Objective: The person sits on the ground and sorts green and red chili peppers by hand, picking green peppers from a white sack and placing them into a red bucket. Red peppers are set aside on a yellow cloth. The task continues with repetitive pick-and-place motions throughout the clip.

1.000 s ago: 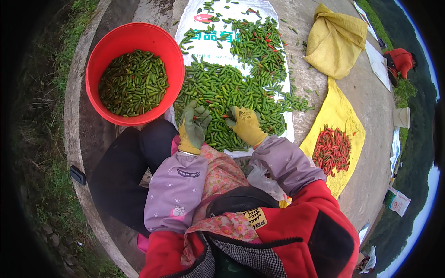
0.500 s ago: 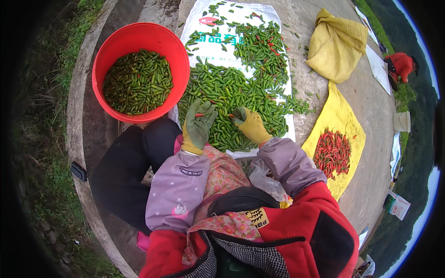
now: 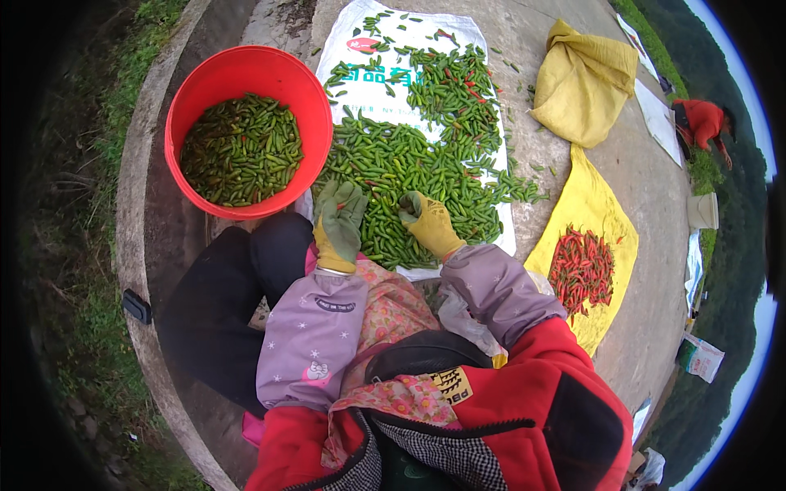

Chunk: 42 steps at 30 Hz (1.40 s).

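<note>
My left hand (image 3: 339, 224), in a green-palmed yellow glove, is turned palm up with its fingers curled in. A bit of a red chili pepper (image 3: 341, 206) shows in it. My right hand (image 3: 434, 225), gloved the same way, has its fingers bent together over the near part of the green chili peppers (image 3: 401, 155); whatever they may pinch is hidden. Those peppers lie spread on a white printed sack (image 3: 385, 92), with a few red ones among them. Left of my hands stands a red bucket (image 3: 321, 114), partly filled with green peppers.
On the right, a yellow cloth (image 3: 610, 303) bears a heap of red peppers (image 3: 583, 270). A folded yellow sack (image 3: 585, 86) lies beyond it. Far right are a person in red (image 3: 704, 123) and a pale bucket (image 3: 703, 211). A concrete edge (image 3: 133, 221) borders grass on the left.
The red tip seen at my right fingertips no longer shows. Less of the red pepper shows in my left hand. The person in the distance has an arm stretched lower.
</note>
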Each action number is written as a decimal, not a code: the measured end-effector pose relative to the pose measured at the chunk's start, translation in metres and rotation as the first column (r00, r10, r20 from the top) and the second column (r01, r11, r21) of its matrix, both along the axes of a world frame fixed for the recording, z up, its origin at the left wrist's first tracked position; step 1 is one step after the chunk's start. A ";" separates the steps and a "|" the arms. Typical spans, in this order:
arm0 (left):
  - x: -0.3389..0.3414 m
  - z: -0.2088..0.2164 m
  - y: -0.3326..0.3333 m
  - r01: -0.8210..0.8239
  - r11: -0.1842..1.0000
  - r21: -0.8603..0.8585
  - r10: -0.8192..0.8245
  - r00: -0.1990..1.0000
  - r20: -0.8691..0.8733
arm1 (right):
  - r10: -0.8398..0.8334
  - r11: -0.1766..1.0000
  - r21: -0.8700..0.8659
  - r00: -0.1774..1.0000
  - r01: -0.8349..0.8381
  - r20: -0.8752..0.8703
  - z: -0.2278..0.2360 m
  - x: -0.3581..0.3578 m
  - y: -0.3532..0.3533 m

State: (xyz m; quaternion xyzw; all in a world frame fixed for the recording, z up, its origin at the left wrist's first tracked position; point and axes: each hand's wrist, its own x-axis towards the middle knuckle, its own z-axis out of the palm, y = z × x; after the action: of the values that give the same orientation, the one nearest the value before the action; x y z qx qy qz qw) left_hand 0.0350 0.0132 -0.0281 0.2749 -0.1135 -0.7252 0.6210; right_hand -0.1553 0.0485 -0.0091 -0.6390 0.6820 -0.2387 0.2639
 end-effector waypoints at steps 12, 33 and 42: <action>0.002 0.017 -0.002 0.121 0.979 0.166 -0.113 0.992 -0.057 | -0.080 0.996 0.013 0.983 0.083 -0.164 -0.011 0.007 0.000; 0.001 0.018 0.008 0.183 0.975 0.126 -0.189 0.981 0.041 | 0.123 0.990 0.121 0.901 -0.080 -0.416 -0.007 0.009 -0.002; -0.027 0.049 0.020 0.450 0.892 0.045 -0.450 0.893 -0.025 | 0.195 0.905 -0.378 0.980 -0.196 -0.041 0.043 0.011 0.015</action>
State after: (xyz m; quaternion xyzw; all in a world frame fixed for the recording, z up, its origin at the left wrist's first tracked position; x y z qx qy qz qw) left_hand 0.0081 0.0335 0.0204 0.2514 -0.1515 -0.8537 0.4301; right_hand -0.1440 0.0635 0.0342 -0.7433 0.5555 -0.3381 0.1567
